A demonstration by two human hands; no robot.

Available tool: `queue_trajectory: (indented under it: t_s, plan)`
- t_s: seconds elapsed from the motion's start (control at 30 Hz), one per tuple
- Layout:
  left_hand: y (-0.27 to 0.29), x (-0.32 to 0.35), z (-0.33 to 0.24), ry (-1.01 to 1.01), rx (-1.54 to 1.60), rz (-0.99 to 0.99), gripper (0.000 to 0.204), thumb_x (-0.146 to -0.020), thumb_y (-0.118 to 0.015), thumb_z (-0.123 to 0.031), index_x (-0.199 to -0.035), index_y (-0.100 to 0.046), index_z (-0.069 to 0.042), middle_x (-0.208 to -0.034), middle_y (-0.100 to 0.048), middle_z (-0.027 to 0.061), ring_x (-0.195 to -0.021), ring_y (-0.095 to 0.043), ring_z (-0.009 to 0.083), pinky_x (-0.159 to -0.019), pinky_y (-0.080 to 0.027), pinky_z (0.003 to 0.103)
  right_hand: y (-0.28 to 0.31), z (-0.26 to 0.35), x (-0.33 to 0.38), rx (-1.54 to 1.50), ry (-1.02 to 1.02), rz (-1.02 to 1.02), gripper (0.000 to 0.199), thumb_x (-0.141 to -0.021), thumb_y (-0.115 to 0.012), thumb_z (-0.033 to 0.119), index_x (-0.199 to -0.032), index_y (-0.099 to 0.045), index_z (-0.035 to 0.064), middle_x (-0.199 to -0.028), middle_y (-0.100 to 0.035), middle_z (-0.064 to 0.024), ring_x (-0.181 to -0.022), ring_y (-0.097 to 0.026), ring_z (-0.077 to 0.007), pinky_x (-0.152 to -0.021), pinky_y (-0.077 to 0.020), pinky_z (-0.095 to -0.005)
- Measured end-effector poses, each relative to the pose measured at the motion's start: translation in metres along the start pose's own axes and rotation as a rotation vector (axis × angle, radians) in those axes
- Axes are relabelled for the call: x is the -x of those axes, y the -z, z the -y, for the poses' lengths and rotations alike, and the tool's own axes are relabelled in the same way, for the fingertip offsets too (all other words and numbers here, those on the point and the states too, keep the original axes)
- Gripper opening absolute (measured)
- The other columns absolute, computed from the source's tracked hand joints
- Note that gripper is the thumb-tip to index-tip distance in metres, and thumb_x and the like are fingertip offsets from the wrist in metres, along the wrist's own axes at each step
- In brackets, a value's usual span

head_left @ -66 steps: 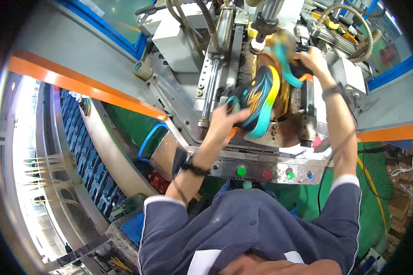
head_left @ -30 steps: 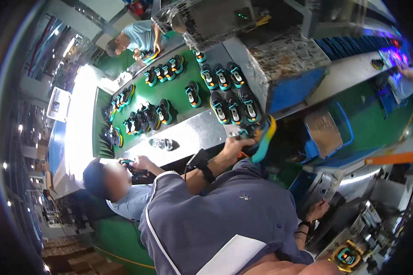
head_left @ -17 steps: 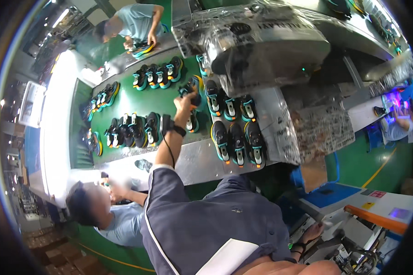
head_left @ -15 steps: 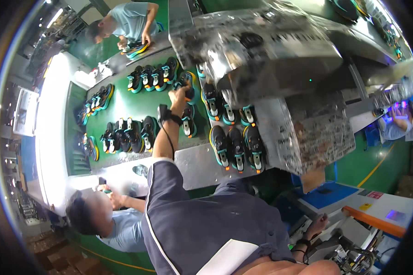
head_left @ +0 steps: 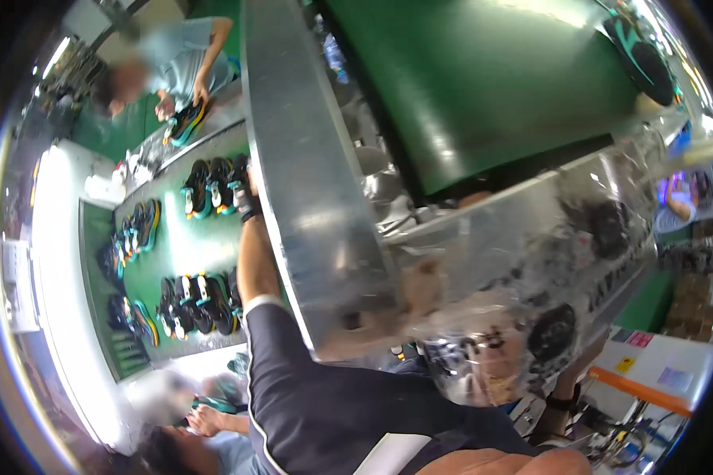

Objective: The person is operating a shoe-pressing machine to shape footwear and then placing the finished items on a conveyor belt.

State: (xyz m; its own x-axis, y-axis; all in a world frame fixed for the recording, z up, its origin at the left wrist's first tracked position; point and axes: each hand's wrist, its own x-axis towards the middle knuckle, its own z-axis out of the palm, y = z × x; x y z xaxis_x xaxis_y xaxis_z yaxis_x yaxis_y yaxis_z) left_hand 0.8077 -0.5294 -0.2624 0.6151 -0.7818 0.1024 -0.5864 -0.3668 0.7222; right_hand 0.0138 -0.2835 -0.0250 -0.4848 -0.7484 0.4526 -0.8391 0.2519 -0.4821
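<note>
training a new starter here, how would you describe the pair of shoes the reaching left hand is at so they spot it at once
Find the green conveyor belt left of the big metal housing. Follow the bare left forearm up to the left hand. It is at the dark, teal-soled shoes, the belt's uppermost group.

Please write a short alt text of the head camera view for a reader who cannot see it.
The person's left arm in a dark sleeve reaches out to black sports shoes with teal and yellow soles on a green conveyor belt. A large silver metal machine housing hides the left hand.
</note>
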Motion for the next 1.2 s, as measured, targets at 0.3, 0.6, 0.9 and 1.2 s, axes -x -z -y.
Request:
queue_trajectory:
  t_s: [0.3, 0.6, 0.9, 1.2]
  plan:
    - [0.249, -0.006, -0.461, -0.71, 0.378, 0.208, 0.063, -0.088, -0.062, -0.053, -0.128, -0.059, -0.004, -0.116, -0.066, 0.0082, -0.112, -0.059, 0.0175, -0.094, -0.047, 0.04, 0.004, 0.049, 0.001, -0.018, 0.134, 0.076, 0.028, -0.088, -0.06, 0.017, -0.113, -0.06, 0.0041, -0.13, -0.056, -0.0157, -0.122, -0.049, -0.0342, -0.104, -0.038, -0.0426]
    - [0.157, -0.042, -0.563, -0.896, -0.005, 0.444, 0.066, -0.076, -0.076, -0.045, -0.12, -0.06, 0.002, -0.096, -0.069, 0.0179, -0.086, -0.069, 0.0291, -0.071, -0.054, 0.041, 0.004, 0.062, -0.004, -0.219, 0.185, -0.068, 0.03, -0.072, -0.068, 0.009, -0.101, -0.062, 0.0052, -0.123, -0.057, -0.015, -0.117, -0.049, -0.0366, -0.102, -0.0374, -0.047]
    - [0.2, 0.248, -0.648, -1.644, -0.34, -0.121, 0.077, -0.074, -0.076, -0.01, -0.143, -0.042, -0.007, -0.114, -0.062, 0.0225, -0.098, -0.061, 0.0404, -0.081, -0.049, 0.047, 0.014, 0.018, 0.014, -0.489, 0.212, -0.047, 0.045, -0.076, -0.075, 0.017, -0.115, -0.057, 0.0047, -0.129, -0.055, -0.017, -0.123, -0.048, -0.036, -0.105, -0.0374, -0.0484]
    - [0.19, 0.568, -0.664, -2.576, -0.013, 0.225, 0.059, -0.072, -0.065, -0.003, -0.131, -0.055, -0.011, -0.113, -0.062, 0.0161, -0.1, -0.063, 0.0322, -0.094, -0.051, 0.05, 0.321, -0.045, 0.042, -0.88, 0.354, -0.049, 0.088, -0.074, -0.08, 0.041, -0.141, -0.039, 0.0031, -0.138, -0.051, -0.0135, -0.129, -0.047, -0.0249, -0.109, -0.0343, -0.0408]
